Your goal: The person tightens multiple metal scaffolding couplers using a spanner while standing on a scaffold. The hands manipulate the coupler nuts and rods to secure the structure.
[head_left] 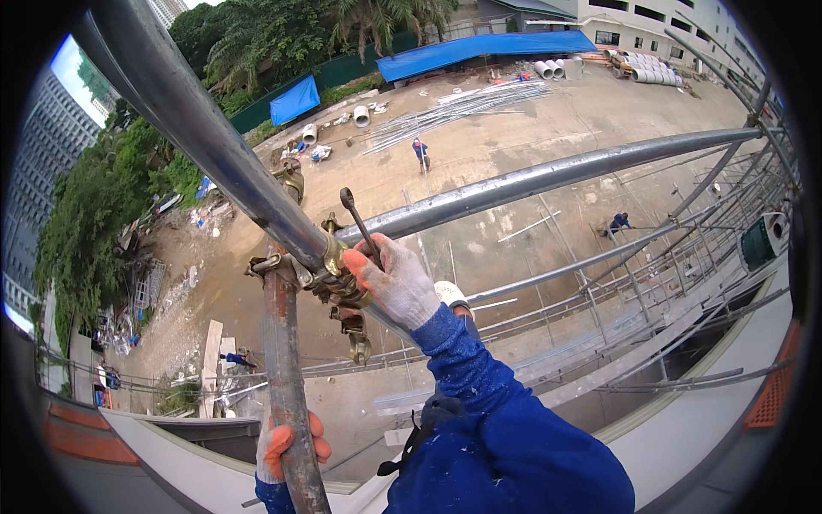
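Head view: I see the right hand [396, 278] gripping a wrench [360, 224] slanting up-left, clamp [349, 295] just left; the left hand [276, 449] wraps the rusty pipe [283, 343].

Even, diffuse daylight reaches you, brightest in the pale blue-white patch of sky [70, 64] at upper left. A soft sheen runs along the long, round grey steel tube [556, 176] crossing ahead of you; shade gathers under the long blue tarpaulin roof [488, 53]. Your right hand in its white-and-orange glove [398, 278] looks crisp. Black vignetting rings your view, whose fisheye distortion curves the wide off-white ledge [717, 404].
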